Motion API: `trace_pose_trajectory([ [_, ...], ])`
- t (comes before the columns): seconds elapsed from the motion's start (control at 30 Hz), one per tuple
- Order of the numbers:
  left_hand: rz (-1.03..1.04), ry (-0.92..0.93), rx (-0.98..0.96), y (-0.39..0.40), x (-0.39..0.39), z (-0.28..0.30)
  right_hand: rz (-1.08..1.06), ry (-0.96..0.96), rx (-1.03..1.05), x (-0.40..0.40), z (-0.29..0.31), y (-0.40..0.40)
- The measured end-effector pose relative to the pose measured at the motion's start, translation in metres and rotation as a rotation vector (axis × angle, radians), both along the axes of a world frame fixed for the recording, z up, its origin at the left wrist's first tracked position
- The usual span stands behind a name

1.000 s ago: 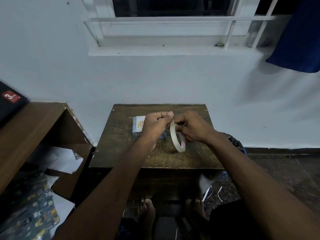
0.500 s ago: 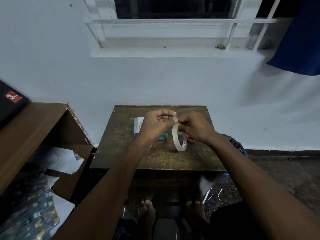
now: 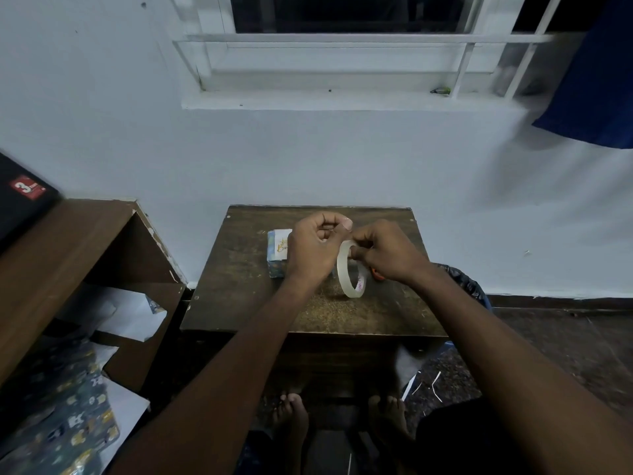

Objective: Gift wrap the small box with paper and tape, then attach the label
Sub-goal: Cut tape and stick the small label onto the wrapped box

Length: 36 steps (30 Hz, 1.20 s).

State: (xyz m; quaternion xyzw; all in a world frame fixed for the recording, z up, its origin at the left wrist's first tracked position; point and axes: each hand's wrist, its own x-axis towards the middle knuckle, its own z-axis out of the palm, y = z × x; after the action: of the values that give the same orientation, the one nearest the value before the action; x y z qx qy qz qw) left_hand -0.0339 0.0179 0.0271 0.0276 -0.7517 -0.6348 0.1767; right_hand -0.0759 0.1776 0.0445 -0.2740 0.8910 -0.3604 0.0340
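Tape roll (image 3: 349, 269) hangs pinched in my right hand (image 3: 387, 252); my left hand (image 3: 315, 248) fingers pinch its end above the tabletop (image 3: 239, 289).

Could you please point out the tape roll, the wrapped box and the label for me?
tape roll (image 3: 343, 273): head view, on the ring's outer band.
wrapped box (image 3: 276, 268): head view, on its patterned front side.
label (image 3: 283, 245): head view, on the white card atop the box.

Wrapped blue patterned box (image 3: 276, 258) lies on the table, white label (image 3: 283, 242) on top; clear tape roll (image 3: 350, 274) stands on edge beside it
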Motion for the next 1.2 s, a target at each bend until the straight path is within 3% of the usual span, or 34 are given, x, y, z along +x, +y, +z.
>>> trace_pose_trajectory([
  [0.4, 0.22, 0.173, -0.108, 0.009, 0.007, 0.002, 0.007, -0.052, -0.058, 0.006, 0.002, -0.005],
  [0.63, -0.05, 0.129, -0.045, -0.004, 0.0, 0.008, -0.033, -0.062, -0.059, 0.002, 0.003, 0.0],
  [0.87, -0.215, 0.079, -0.127, -0.011, 0.004, 0.013, -0.055, -0.031, -0.045, 0.001, 0.009, 0.008],
  [1.03, -0.164, 0.089, -0.176, -0.01, 0.005, 0.012, -0.27, 0.081, 0.211, -0.01, -0.001, 0.014],
  [1.1, -0.139, 0.095, -0.199, -0.01, 0.005, 0.013, -0.37, 0.06, 0.38, -0.013, -0.004, 0.019],
  [1.2, -0.1, 0.118, -0.234, -0.008, 0.006, 0.014, -0.351, -0.029, 0.515, -0.01, -0.008, 0.018],
])
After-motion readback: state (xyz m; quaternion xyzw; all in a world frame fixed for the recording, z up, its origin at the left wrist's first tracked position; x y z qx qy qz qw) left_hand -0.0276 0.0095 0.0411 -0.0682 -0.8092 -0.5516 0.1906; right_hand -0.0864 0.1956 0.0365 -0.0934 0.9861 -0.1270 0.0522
